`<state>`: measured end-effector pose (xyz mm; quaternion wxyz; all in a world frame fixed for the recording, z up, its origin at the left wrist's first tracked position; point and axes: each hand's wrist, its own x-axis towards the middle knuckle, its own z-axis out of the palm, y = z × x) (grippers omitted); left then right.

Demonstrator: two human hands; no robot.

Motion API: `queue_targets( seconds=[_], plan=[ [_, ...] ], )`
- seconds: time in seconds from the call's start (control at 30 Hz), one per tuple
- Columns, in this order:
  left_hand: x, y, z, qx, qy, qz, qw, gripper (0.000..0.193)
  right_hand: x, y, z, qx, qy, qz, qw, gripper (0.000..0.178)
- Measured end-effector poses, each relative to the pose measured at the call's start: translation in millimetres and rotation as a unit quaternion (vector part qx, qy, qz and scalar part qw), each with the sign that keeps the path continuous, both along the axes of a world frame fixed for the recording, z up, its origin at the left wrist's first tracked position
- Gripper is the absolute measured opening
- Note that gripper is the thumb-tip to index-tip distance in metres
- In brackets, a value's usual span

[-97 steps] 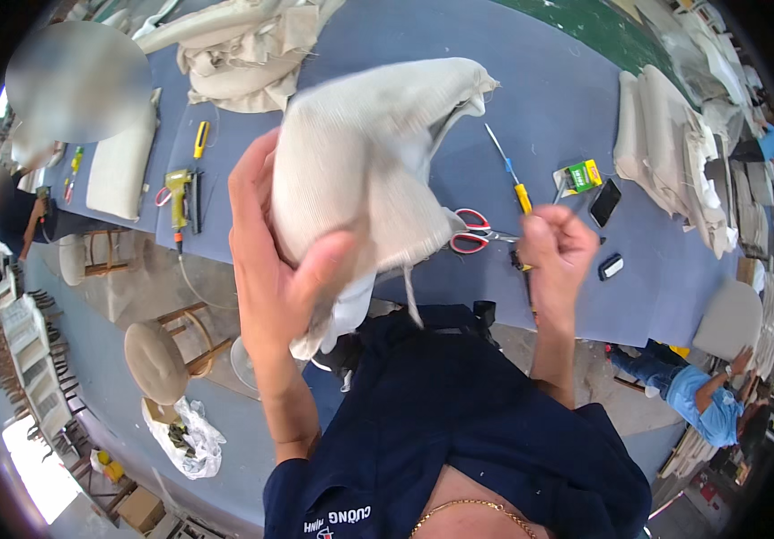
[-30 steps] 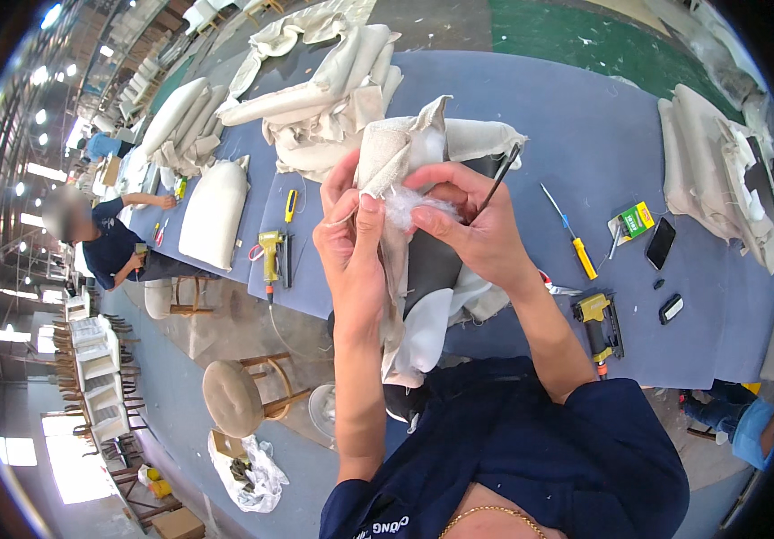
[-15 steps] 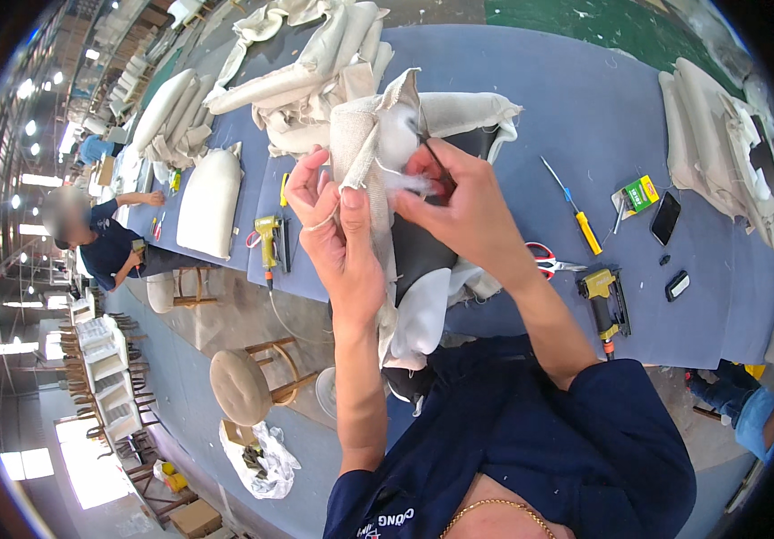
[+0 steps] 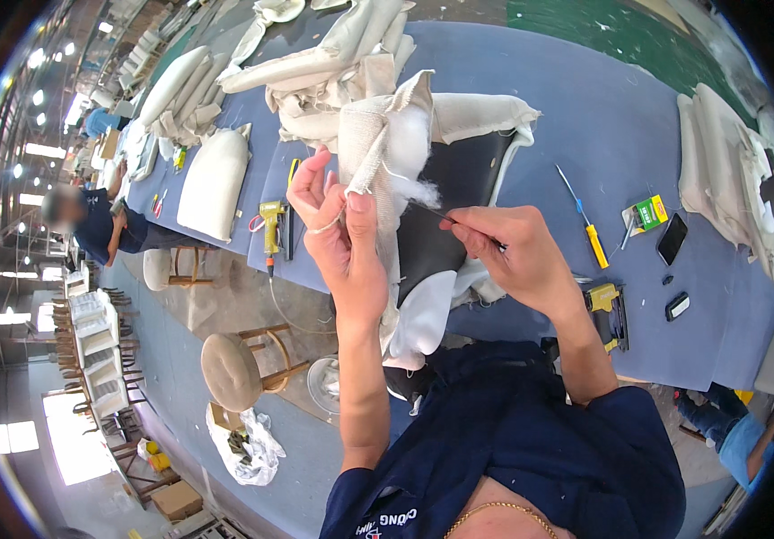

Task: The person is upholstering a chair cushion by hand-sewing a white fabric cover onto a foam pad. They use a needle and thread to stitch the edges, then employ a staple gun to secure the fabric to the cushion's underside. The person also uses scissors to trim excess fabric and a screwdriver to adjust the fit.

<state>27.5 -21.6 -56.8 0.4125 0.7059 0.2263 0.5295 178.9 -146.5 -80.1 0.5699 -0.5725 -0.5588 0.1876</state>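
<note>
A beige fabric cover [image 4: 365, 135] stands folded up at the middle of the table, white fluffy stuffing [image 4: 410, 142] bulging from its open side. My left hand [image 4: 347, 234] pinches the cover's lower edge between thumb and fingers, the other fingers raised. To the right, my right hand [image 4: 517, 251] is closed around a thin dark pointed tool [image 4: 432, 212], whose kind I cannot make out. Its tip points at a loose tuft of stuffing [image 4: 418, 190]. Beneath lies a black panel [image 4: 459, 175] of the padded piece, with white cloth [image 4: 423, 314] hanging toward me.
A screwdriver [image 4: 592, 234], a phone [image 4: 672, 239] and a staple gun [image 4: 604, 310] lie at the right. Another staple gun [image 4: 270, 229] is left of my arm. Stacked cushions [image 4: 719, 171] and fabric pieces [image 4: 342, 72] border the workspace. A person [image 4: 91, 225] stands far left; stools [image 4: 230, 370] occupy the floor.
My right hand has drawn back from the stuffing, down and to the right, with the thin tool in it. My left hand keeps its pinch on the cover. The person at left has lowered an arm.
</note>
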Motion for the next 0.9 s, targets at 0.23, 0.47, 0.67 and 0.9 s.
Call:
queue_targets(
  seconds=[0.23, 0.47, 0.67, 0.9],
  plan=[
    [-2, -6, 0, 0.028, 0.003, -0.008, 1.0, 0.025, -9, 1, 7, -0.028, 0.066, 0.047, 0.996, 0.014],
    [-2, -9, -2, 0.035, 0.014, -0.001, 0.999, 0.026, -19, 5, 8, -0.022, 0.082, 0.025, 0.996, 0.014],
    [-5, -7, -2, 0.025, 0.006, 0.011, 1.0, 0.028, -8, -16, 0, 0.005, 0.013, -0.016, 1.0, 0.006],
    [-8, -13, -2, 0.03, 0.018, 0.003, 0.999, 0.025, -8, -5, 1, 0.006, 0.021, 0.009, 1.0, 0.012]
  ],
)
